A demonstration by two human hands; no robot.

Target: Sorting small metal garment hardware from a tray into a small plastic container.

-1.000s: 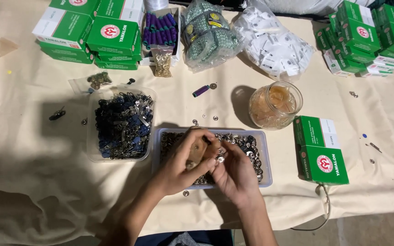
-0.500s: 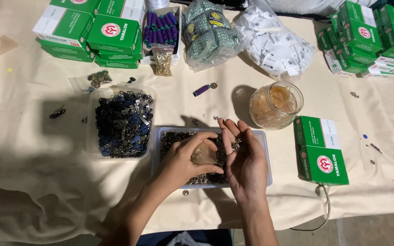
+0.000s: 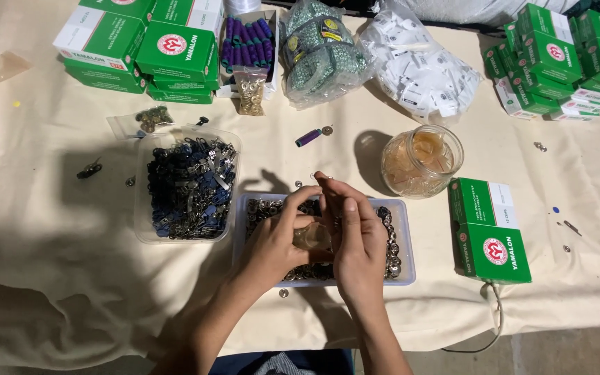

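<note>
From left to right: the clear tub of dark zipper pulls [image 3: 189, 184], my left hand [image 3: 276, 243] and right hand [image 3: 355, 239] together pinching a small clear bag [image 3: 312, 237] above the tray of metal buttons [image 3: 401, 239], which they largely hide, then a glass jar [image 3: 421, 161] and a green box [image 3: 491, 230].

Two hands, the left hand [image 3: 272, 243] and the right hand [image 3: 355, 239], meet over one of two clear trays: a tray of round metal snaps [image 3: 401, 215] and a tray of dark zipper pulls [image 3: 187, 186]. One glass jar [image 3: 421, 161] stands on the counter [image 3: 50, 208]. One green box [image 3: 489, 229] lies alone; two stacks of green boxes sit at the far corners, too overlapped to count.
</note>
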